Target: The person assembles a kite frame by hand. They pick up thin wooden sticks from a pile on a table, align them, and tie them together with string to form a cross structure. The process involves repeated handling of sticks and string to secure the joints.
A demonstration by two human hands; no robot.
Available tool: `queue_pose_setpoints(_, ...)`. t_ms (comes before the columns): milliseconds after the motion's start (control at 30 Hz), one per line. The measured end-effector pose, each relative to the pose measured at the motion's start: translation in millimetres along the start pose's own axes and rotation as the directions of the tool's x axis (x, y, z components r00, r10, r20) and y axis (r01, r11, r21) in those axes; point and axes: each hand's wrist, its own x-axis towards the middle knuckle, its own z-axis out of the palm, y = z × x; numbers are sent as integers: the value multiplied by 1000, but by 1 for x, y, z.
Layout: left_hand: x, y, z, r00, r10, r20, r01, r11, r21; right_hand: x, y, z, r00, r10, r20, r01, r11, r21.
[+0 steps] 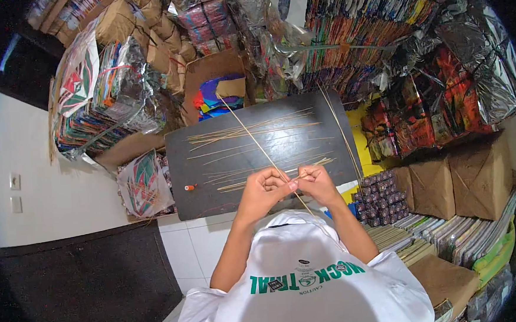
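A long thin bamboo stick (248, 131) slants from the far side of the dark table down toward my chest. My left hand (266, 187) is closed around it, thumb and fingertips pinching it near its middle. Against those fingertips, my right hand (317, 184) is closed in a pinch at the same spot on the stick. Whether a thread also runs between the fingers is too small to tell. Several loose bamboo sticks (233, 145) lie across the tabletop beyond my hands. A small orange thread spool (189, 187) rests near the table's left edge.
The black table (181, 165) stands before me. Stacked bundles of folded colourful sheets (344, 32) rise behind it. A cardboard box (211, 66) with coloured pieces sits at its far edge. Brown paper packages (431, 186) and dark small bundled rolls (381, 198) lie at right, wrapped bundles (103, 93) at left.
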Motion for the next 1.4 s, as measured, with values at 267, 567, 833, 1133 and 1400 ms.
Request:
queue_pose_setpoints(267,-12,-17,-4,1000,13,-5,-13,1000,20,-16,9,14,981,-155,-119,125,966,-228)
queue_pose_setpoints(567,-42,-19,-15,994,22,-106,-22,1000,-1,-27,19,0,961,-122,-250,68,974,-217)
queue_pose_setpoints(833,-52,-16,-55,944,29,-330,-47,998,-46,-58,0,3,973,186,135,-157,967,-200)
queue_pose_setpoints(1133,-57,-20,-89,911,42,-411,-62,997,-36,-73,11,-7,890,353,288,-353,934,-54)
queue_pose_setpoints(1400,-90,-34,-103,974,-132,-182,148,986,76,-59,-18,-29,941,297,161,-260,941,-216)
